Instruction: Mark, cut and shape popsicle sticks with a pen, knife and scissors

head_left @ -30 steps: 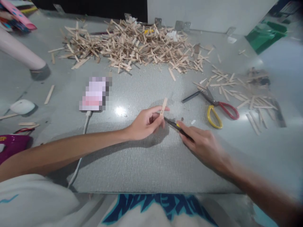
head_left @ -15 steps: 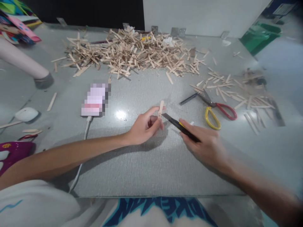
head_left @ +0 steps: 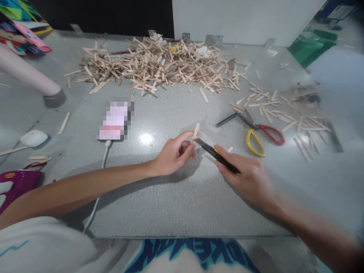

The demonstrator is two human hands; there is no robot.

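- The wooden stick (head_left: 196, 130) tilted up from the left hand (head_left: 174, 153), pinched between thumb and fingers above the grey table (head_left: 159, 204).
- The knife (head_left: 216, 154) pointed its blade at the stick's lower part; whether they touched could not be told.
- The right hand (head_left: 246, 170) gripped the knife's handle.
- Scissors (head_left: 254, 124) with one yellow and one red handle lay beyond the right hand.
- A pixelated device (head_left: 115, 120) with a white cable (head_left: 104, 157) lay beyond the left forearm.
- A heap of sticks (head_left: 159, 66) lay farther back.

White clothing (head_left: 51, 250) — dark-blue lettering (head_left: 157, 252), edged turquoise — thin blue squiggle (head_left: 14, 248).
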